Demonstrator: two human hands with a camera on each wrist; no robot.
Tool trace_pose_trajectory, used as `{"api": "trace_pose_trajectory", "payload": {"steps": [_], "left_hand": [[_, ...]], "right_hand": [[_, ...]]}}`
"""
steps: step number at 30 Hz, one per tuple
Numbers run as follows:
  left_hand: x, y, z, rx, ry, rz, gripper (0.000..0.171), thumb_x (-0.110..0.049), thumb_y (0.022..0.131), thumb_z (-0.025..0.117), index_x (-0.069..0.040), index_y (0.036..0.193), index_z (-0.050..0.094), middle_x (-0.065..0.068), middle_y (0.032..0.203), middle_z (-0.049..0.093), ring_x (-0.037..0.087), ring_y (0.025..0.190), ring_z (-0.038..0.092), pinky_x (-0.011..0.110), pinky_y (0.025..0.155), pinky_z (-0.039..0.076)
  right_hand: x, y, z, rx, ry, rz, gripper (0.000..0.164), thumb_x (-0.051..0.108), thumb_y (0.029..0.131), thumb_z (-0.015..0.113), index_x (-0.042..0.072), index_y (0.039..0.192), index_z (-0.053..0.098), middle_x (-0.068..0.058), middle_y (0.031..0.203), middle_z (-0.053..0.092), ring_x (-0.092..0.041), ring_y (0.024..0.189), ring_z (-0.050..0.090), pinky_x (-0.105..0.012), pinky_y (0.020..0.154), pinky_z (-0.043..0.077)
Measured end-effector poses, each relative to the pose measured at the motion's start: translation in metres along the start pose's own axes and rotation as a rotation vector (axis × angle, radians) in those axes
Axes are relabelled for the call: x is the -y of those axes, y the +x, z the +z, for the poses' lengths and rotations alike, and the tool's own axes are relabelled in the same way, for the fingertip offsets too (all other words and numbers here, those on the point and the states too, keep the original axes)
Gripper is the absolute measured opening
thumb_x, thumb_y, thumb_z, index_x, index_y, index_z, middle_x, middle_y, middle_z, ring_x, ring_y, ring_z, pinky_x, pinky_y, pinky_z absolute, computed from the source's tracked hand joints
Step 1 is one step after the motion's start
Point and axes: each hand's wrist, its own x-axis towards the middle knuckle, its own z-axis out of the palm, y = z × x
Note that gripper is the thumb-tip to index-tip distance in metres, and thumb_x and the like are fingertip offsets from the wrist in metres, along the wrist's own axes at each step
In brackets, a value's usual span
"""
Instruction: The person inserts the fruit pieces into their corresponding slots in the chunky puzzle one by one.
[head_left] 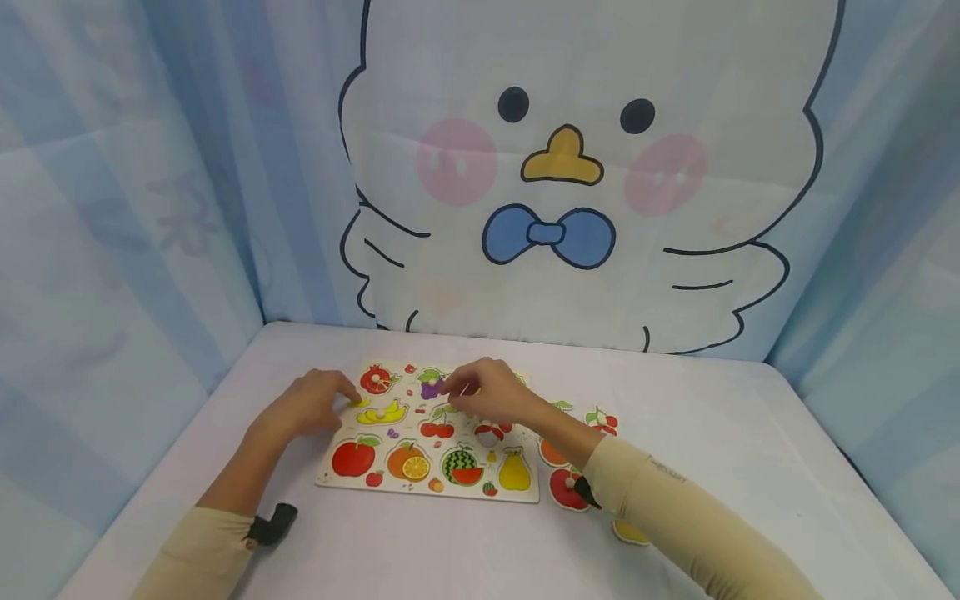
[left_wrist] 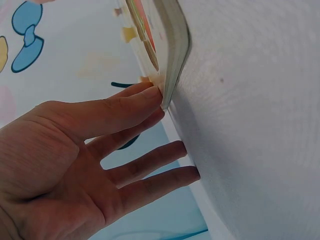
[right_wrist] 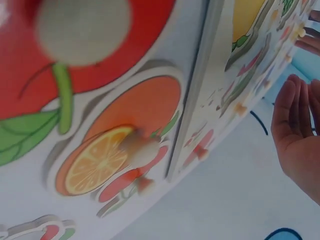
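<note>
Head view: white fruit puzzle board (head_left: 461, 492) lies flat on the surface (head_left: 337, 542). L hand (head_left: 307, 402) is at its left edge, grip loose, fingers mostly straight, prob. steadying it. R hand (head_left: 491, 396) is over the upper part, fingers bent, tips close tog. at the purple grapes (head_left: 432, 387); can't tell if that grip has the knob. Loose pcs, incl. orange (head_left: 551, 452), red apple (head_left: 567, 492) & cherries (head_left: 606, 423), lie just beside the right edge, prob. for easy reach. Board's glossy-bright; pomegranate (head_left: 375, 380) & bananas (head_left: 384, 413) show pale knobs.
</note>
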Motion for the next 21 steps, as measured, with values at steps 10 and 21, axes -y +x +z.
{"api": "trace_pose_trajectory", "payload": {"steps": [10,21], "left_hand": [[0.000,0.001,0.001,0.000,-0.002,0.000,0.042,0.000,0.083,0.082,-0.003,0.124,0.074,0.024,0.135,0.063,0.045,0.130,0.052,0.060,0.108,0.050],[-0.002,-0.001,-0.001,0.002,-0.011,0.003,0.042,0.001,0.083,0.082,-0.003,0.124,0.073,0.024,0.135,0.063,0.045,0.128,0.052,0.060,0.106,0.052]], "right_hand": [[-0.024,-0.028,-0.025,-0.073,-0.020,0.093,0.020,0.013,0.096,0.074,0.013,0.116,0.079,0.003,0.103,0.075,-0.017,0.085,0.062,-0.025,0.073,0.057],[-0.054,-0.054,-0.050,-0.140,-0.108,0.248,0.020,0.015,0.092,0.078,0.013,0.112,0.079,0.002,0.094,0.071,-0.017,0.083,0.059,-0.026,0.073,0.054]]}}
